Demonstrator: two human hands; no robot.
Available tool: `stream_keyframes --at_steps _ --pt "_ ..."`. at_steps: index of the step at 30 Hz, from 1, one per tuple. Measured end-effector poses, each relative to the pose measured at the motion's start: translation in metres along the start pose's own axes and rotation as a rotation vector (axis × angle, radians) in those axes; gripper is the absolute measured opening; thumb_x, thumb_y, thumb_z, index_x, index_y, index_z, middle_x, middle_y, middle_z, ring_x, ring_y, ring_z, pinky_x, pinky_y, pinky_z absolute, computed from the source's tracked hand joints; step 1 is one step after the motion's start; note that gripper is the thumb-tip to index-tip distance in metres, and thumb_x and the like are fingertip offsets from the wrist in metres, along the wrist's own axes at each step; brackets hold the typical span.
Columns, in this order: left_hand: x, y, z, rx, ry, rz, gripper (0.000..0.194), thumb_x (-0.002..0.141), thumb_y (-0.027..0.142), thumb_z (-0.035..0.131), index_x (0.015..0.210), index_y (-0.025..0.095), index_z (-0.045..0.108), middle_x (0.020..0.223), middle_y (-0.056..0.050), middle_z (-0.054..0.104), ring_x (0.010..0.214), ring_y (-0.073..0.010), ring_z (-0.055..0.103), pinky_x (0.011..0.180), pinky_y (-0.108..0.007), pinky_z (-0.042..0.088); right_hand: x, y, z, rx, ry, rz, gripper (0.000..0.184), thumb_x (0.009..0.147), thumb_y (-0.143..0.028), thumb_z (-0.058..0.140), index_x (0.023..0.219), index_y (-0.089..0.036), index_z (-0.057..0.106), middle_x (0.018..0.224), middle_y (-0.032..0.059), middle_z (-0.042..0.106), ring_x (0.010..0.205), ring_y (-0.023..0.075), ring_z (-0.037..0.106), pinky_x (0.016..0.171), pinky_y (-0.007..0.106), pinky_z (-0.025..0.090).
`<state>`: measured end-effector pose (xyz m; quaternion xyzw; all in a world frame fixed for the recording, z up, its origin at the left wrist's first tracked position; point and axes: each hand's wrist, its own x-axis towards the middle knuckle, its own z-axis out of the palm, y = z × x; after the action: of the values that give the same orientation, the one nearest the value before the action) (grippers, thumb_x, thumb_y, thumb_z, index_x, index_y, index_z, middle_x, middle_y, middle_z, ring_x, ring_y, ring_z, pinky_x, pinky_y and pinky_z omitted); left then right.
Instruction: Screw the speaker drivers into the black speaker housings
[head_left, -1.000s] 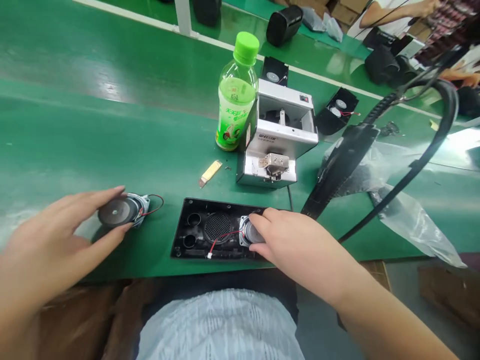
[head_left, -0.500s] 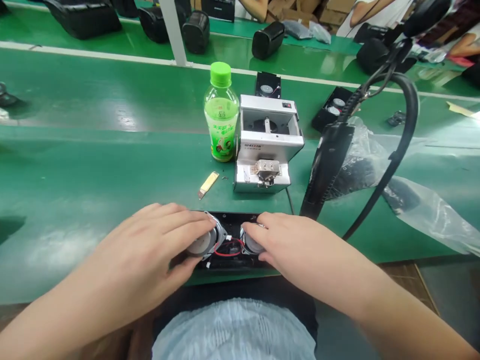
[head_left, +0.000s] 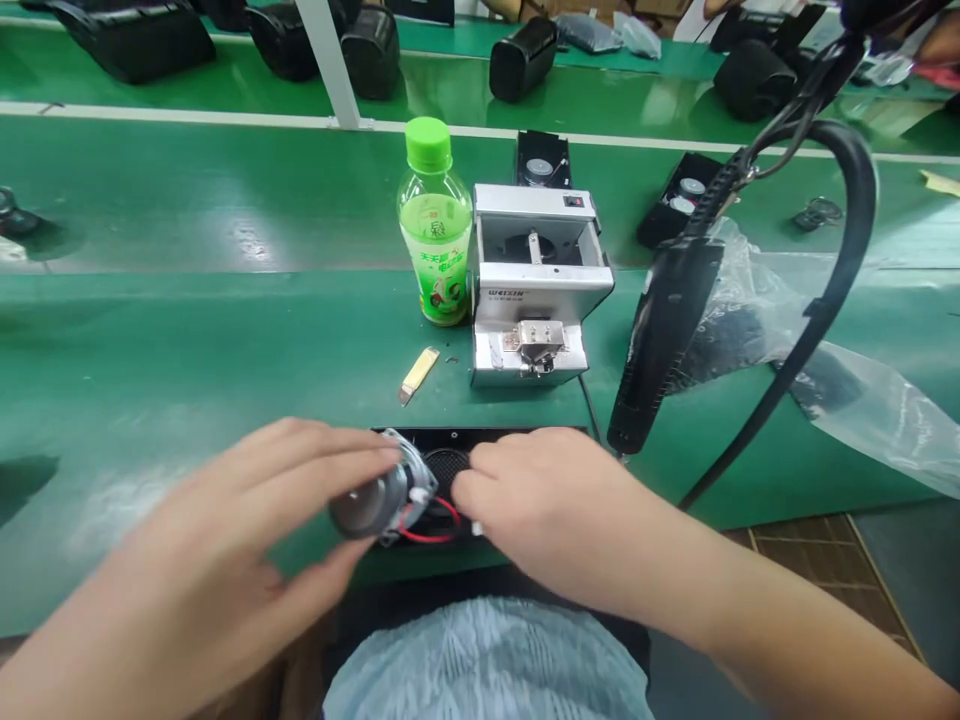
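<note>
My left hand (head_left: 225, 530) grips a round speaker driver (head_left: 375, 502) with a metal frame, lifting it at the near left corner of a black speaker panel (head_left: 480, 436). A red wire (head_left: 433, 536) loops from the driver across the panel. My right hand (head_left: 547, 495) lies over the panel's right part, next to its round mesh grille (head_left: 446, 470). Beneath those fingers the second driver is hidden, so I cannot tell whether they hold it.
Beyond the panel stand a silver WEIXIN screw feeder (head_left: 536, 335), a green-capped drink bottle (head_left: 435, 225) and a small yellow strip (head_left: 418, 375). To the right lie a black corded tool (head_left: 664, 345) and a clear plastic bag (head_left: 855, 395). Black speaker housings (head_left: 523, 58) line the farther bench.
My left hand has lifted its driver from the panel and tilted it toward the left. My right hand has shifted left, and the grille now shows between my hands.
</note>
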<state>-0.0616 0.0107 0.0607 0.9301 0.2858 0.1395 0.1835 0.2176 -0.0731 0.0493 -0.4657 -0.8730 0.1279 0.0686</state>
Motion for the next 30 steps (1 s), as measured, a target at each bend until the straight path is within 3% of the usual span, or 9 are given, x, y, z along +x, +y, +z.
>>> stream_keyframes --at_steps 4,9,15,20,30 --pt "0.02 0.019 0.023 -0.016 -0.096 0.136 0.045 0.099 0.012 0.058 0.14 0.03 0.066 0.134 -0.003 0.076 0.116 -0.0203 0.073 0.099 -0.032 0.057 -0.037 0.014 0.01 0.024 0.267 0.159 0.023 0.108 -0.022 0.064 0.088 -0.022 0.075 0.08 0.0 0.067 0.073 0.0174 0.059 0.064 0.038 0.04" --pt "0.031 0.018 0.043 0.099 -0.116 0.194 0.035 0.101 0.013 0.057 0.131 0.025 0.069 0.127 -0.007 0.079 0.105 -0.0266 0.075 0.09 -0.043 0.054 -0.049 0.025 0.023 0.032 0.318 0.183 0.021 0.11 -0.022 0.065 0.094 -0.022 0.08 0.097 0.0001 0.08 0.089 0.0173 0.066 0.08 0.037 0.044" --pt "0.035 0.005 0.05 0.251 -0.105 0.219 0.024 0.111 0.034 0.056 0.122 0.021 0.073 0.112 -0.009 0.083 0.092 -0.0298 0.076 0.081 -0.047 0.046 -0.049 0.033 0.024 0.036 0.194 0.135 0.017 0.112 -0.026 0.063 0.101 -0.021 0.076 0.105 0.0024 0.084 0.091 0.0193 0.064 0.081 0.04 0.04" --pt "0.043 0.006 0.054 0.309 -0.099 0.246 0.042 0.118 0.042 0.043 0.112 0.018 0.077 0.098 -0.008 0.083 0.08 -0.0279 0.074 0.076 -0.046 0.042 -0.05 0.034 0.018 0.094 0.063 0.127 0.013 0.112 -0.027 0.062 0.114 -0.023 0.074 0.121 0.0062 0.083 0.102 0.0224 0.067 0.087 0.042 0.042" --pt "0.042 0.007 0.057 0.318 -0.076 0.229 0.063 0.119 0.058 0.034 0.111 0.017 0.081 0.1 -0.01 0.087 0.08 -0.0272 0.08 0.072 -0.045 0.046 -0.051 0.037 0.014 0.156 -0.063 0.123 0.018 0.104 -0.019 0.07 0.121 -0.024 0.071 0.13 0.0073 0.08 0.112 0.0261 0.069 0.091 0.044 0.044"
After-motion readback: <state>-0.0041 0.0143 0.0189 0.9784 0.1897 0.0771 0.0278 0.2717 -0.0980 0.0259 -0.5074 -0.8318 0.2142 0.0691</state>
